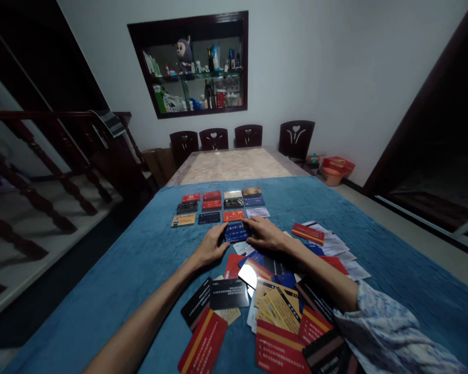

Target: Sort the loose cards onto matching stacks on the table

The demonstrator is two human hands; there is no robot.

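Observation:
Between my two hands is a blue card [236,232] with light lettering, lying over the blue cloth just in front of the card rows. My left hand [213,243] grips its left edge, and my right hand [264,233] grips its right edge. Just beyond it, a red card [233,215] is part of several rows of stacked cards, among them a tan card [183,220] and a dark blue card [209,217]. Nearer me spreads a loose pile with a black card [229,293], a gold card [277,306] and a red card [281,347], partly under my right forearm.
A blue cloth [140,249] covers the near part of the long table, whose patterned top [237,164] shows beyond. Dark chairs [296,139] stand at the far end. White-backed cards [337,249] fan out at the right. A stair railing [42,156] runs along the left.

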